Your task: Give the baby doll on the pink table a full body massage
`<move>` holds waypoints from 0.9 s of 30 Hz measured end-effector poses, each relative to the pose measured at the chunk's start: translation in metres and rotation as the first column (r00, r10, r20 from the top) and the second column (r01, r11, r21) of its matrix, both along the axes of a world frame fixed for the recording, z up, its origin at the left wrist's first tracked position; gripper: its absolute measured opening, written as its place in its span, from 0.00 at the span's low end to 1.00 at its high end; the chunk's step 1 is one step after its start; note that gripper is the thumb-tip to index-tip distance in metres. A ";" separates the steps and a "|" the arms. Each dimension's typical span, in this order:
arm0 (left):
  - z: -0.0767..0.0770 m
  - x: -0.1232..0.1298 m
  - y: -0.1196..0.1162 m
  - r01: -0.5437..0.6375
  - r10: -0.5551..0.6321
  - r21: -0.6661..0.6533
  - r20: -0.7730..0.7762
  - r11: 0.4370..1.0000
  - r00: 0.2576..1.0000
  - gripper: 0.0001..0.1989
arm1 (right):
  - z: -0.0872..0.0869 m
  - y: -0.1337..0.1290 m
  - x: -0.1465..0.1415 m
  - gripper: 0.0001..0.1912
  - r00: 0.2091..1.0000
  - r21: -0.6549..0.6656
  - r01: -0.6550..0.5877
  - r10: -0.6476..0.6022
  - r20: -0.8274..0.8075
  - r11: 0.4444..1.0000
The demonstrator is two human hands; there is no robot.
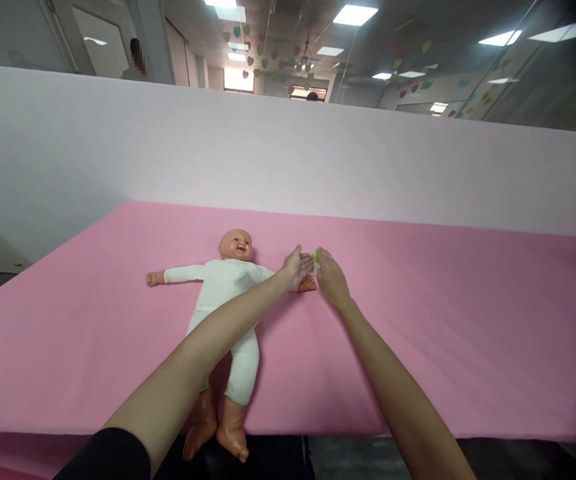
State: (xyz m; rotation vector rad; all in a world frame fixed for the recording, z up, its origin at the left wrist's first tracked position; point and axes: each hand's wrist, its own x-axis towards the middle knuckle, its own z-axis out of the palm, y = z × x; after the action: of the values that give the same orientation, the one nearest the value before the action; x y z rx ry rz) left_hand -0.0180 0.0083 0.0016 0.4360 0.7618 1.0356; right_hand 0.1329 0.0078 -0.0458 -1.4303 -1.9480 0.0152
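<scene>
A baby doll (228,283) in a white suit lies on its back on a pink-covered table (398,333), arms spread and feet past the front edge. My left arm crosses over its body. Above the doll's hand (307,285) on the right, my left hand (297,265) is held palm up with fingers stretched out. My right hand (332,277) faces it, fingers closed round a small bottle with a yellow-green cap (315,256). Only the cap and a pale, see-through part show between the hands; the rest is hidden by my right fingers.
A white partition (288,157) runs along the table's back edge. Beyond it are ceiling lights, hanging heart decorations and a person (138,60) at the upper left. Dark floor (353,458) shows below the front edge.
</scene>
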 end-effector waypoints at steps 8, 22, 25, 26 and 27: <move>0.038 -0.040 -0.048 0.049 -0.087 0.258 0.140 0.965 0.986 0.30 | 0.028 -0.067 -0.111 0.39 0.908 -0.010 -0.071 0.060 -0.414 0.997; 0.065 -0.149 -0.130 -0.097 0.068 0.499 0.076 0.861 0.995 0.35 | 0.081 -0.133 -0.232 0.40 0.827 0.060 -0.305 0.296 -0.479 0.950; 0.064 -0.148 -0.136 -0.199 0.172 0.442 0.099 0.875 0.980 0.37 | 0.083 -0.146 -0.244 0.41 0.878 0.197 -0.355 0.399 -0.264 0.914; 0.064 -0.148 -0.140 -0.207 0.180 0.431 0.101 0.878 0.978 0.37 | 0.086 -0.144 -0.244 0.40 0.886 0.209 -0.361 0.404 -0.228 0.909; 0.064 -0.149 -0.146 -0.195 0.168 0.431 0.099 0.881 0.981 0.36 | 0.089 -0.140 -0.242 0.39 0.890 0.204 -0.354 0.396 -0.226 0.912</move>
State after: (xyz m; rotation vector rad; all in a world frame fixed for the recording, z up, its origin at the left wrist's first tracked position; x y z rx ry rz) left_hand -0.1669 -0.1375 0.0656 0.7279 0.5169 1.4003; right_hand -0.1088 -0.1319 0.0429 -0.8794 -1.9247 0.2146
